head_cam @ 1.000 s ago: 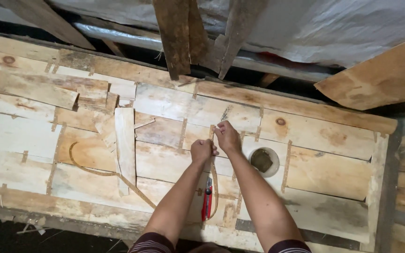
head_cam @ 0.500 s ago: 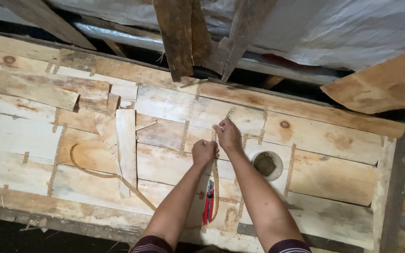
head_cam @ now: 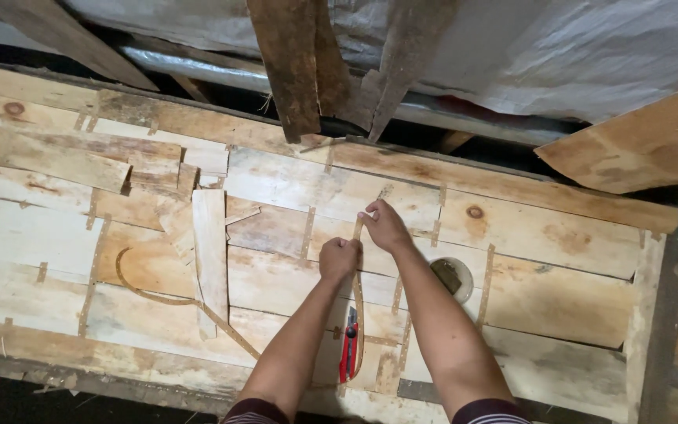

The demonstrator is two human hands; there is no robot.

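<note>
Head view, left hand: the left hand [head_cam: 340,258] is closed in a fist around a thin wooden strip [head_cam: 359,298], gripping it near the middle of the worktop [head_cam: 559,298].
Head view, right hand: the right hand [head_cam: 386,228] sits just beyond and to the right of the left one, its fingers narrowed to a pinch on the far part of the same strip.
Wooden strip: narrow, pale brown and bent; it runs from the near edge of the worktop up through both hands, and its far tip pokes out beyond the right hand.
Utility knife: a red and black utility knife [head_cam: 348,344] lies on the boards near the person, between the two forearms and just left of the strip; neither hand touches it.
Worktop: made of pale planks patched with short wooden tabs across the joints.
Round hole: a round hole [head_cam: 452,278] is cut in a plank just right of the right forearm.
Loose plank: a short upright plank [head_cam: 210,259] lies on the boards well to the left of the hands.
Curved strip: a second thin strip [head_cam: 168,297] curls across the boards on the left and runs under the loose plank.
Far side: dark beams [head_cam: 292,63] and grey sheeting [head_cam: 590,47] hang beyond the far edge.
</note>
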